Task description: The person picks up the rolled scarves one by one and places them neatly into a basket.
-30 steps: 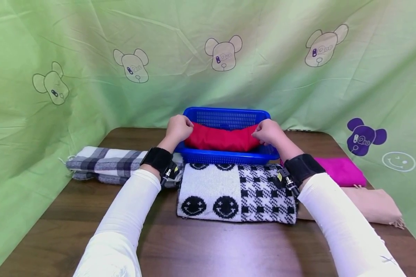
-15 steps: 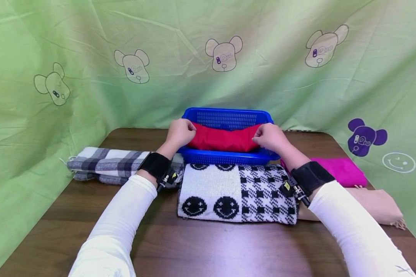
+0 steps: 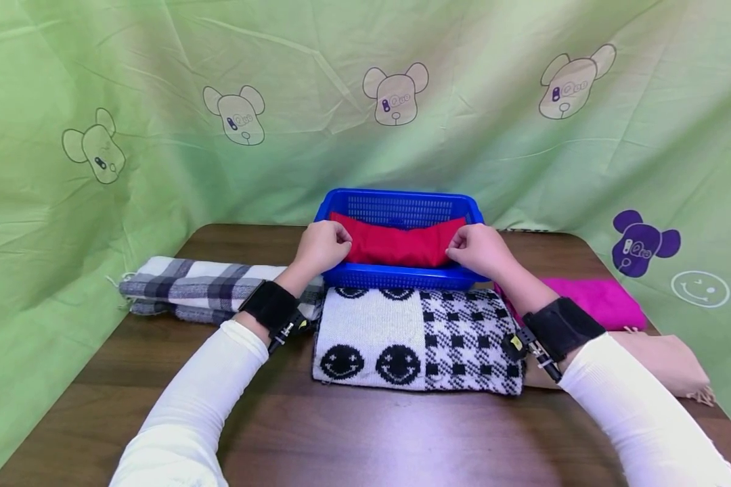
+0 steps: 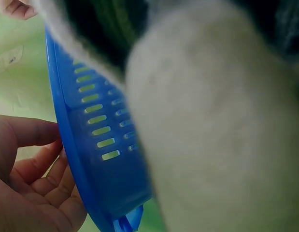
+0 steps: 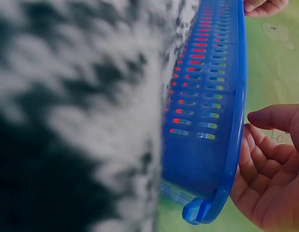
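In the head view a folded red cloth (image 3: 396, 245) lies inside a blue plastic basket (image 3: 402, 276) with slotted sides. My left hand (image 3: 324, 245) hovers at the basket's near left, fingers loosely curled beside the cloth's left end. Opposite it, my right hand (image 3: 478, 249) is at the cloth's right end with fingers bent in the same loose way. No cloth shows between either hand's fingers. The left wrist view has the left thumb and fingers (image 4: 43, 169) right at the basket rim. In the right wrist view a small gap parts the right thumb from the fingers (image 5: 265, 159).
A folded black-and-white smiley and check knit scarf (image 3: 371, 338) lies in front of the basket. To the left is a grey plaid scarf (image 3: 201, 281). Magenta cloth (image 3: 597, 303) and a fringed pale pink scarf (image 3: 658, 362) lie right on the wooden table (image 3: 341, 433).
Both hands have drawn back toward me from the red cloth's upper ends, so its top corners now show. The cloth stays in the basket, and the basket has hardly moved.
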The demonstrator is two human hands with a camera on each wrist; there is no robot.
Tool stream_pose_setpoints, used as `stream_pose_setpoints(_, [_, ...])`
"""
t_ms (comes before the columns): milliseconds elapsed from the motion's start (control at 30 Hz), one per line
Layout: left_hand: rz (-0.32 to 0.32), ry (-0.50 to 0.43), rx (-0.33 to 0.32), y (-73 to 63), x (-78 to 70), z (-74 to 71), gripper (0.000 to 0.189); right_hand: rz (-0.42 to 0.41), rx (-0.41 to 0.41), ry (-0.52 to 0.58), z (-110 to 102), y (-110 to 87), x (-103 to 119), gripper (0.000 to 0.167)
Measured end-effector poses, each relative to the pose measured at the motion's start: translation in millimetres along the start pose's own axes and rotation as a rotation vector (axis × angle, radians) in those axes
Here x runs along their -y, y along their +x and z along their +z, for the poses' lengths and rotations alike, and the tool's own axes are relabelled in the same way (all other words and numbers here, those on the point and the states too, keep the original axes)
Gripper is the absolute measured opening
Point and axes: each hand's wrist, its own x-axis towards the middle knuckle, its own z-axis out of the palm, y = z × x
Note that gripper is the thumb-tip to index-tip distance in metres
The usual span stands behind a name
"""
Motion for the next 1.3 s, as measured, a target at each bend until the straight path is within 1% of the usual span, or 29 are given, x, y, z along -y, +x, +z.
stream_pose_setpoints(133, [0.015,-0.012,-0.015,-6.0,2.0,-0.2,0.013,-0.005,-0.002,0.014,1,-7.1,-2,0.014])
stream_pose_setpoints(267, [0.002,-0.036,-0.028,-13.0,2.5,-2.1,0.011,-0.009,-0.011,0.026,2,-14.1,-4,0.014])
stream_pose_setpoints(433, [0.001,-0.066,-0.072,-20.9,3.2,-3.2,0.010,-0.016,-0.034,0.035,1,-21.6,-4,0.012])
stream_pose_setpoints(567, [-0.018,-0.104,-0.093,-26.9,3.0,-4.6,0.008,-0.026,-0.046,0.038,-2,-27.8,-2,0.011])
stream_pose_setpoints(633, [-0.030,-0.122,-0.095,-30.0,2.8,-5.5,0.007,-0.026,-0.039,0.041,-3,-31.3,-1,0.011])
stream_pose_setpoints(800, [-0.048,-0.150,-0.071,-37.3,4.1,-6.3,0.008,-0.017,-0.007,0.043,-5,-39.7,-1,0.011])
stream_pose_setpoints(1000, [-0.045,-0.176,-0.039,-48.8,5.3,-7.0,0.009,-0.003,0.001,0.036,-7,-51.6,-6,0.012])
stream_pose_setpoints(1167, [-0.027,-0.177,-0.036,-58.9,9.2,-6.2,0.006,0.019,0.017,0.039,-7,-60.0,-11,0.012])
stream_pose_setpoints(1300, [-0.024,-0.175,-0.021,-65.8,11.5,-5.4,0.006,0.012,0.017,0.029,-6,-66.1,-15,0.011])
